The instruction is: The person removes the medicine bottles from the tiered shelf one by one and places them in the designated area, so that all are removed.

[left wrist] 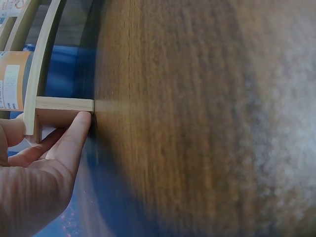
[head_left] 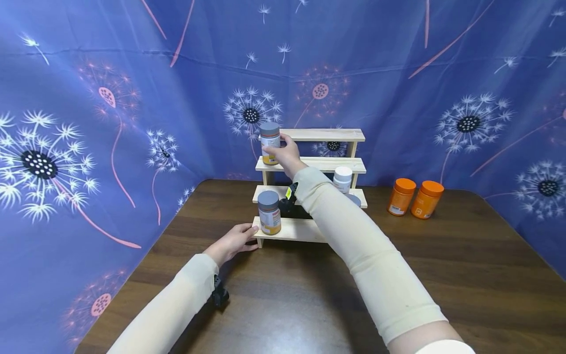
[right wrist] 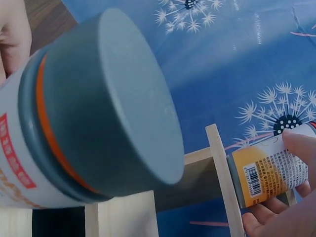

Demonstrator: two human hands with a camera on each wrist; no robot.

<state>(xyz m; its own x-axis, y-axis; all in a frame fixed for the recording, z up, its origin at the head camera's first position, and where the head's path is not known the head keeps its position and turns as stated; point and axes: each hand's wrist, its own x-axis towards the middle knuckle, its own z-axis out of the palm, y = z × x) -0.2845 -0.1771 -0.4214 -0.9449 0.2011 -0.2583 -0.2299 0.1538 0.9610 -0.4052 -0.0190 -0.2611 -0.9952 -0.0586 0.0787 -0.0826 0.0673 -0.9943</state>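
A four-step wooden display rack (head_left: 309, 228) stands on the table. My right hand (head_left: 288, 155) grips a supplement bottle (head_left: 270, 142) with a grey lid and a white and yellow label, upright at the left end of the second-highest step. In the right wrist view, the base of this bottle (right wrist: 269, 170) is right at the step's board. My left hand (head_left: 234, 241) holds the left end of the lowest step, its thumb at the board and a fingertip against the leg (left wrist: 64, 104). Beside it on that step stands another grey-lidded bottle (head_left: 269, 214).
A white-capped bottle (head_left: 342, 179) stands on the rack's right side, with a grey lid (head_left: 354, 199) below it, partly hidden by my right sleeve. Two orange bottles (head_left: 401, 196) stand on the table to the right. A blue dandelion-print cloth (head_left: 376, 88) hangs behind.
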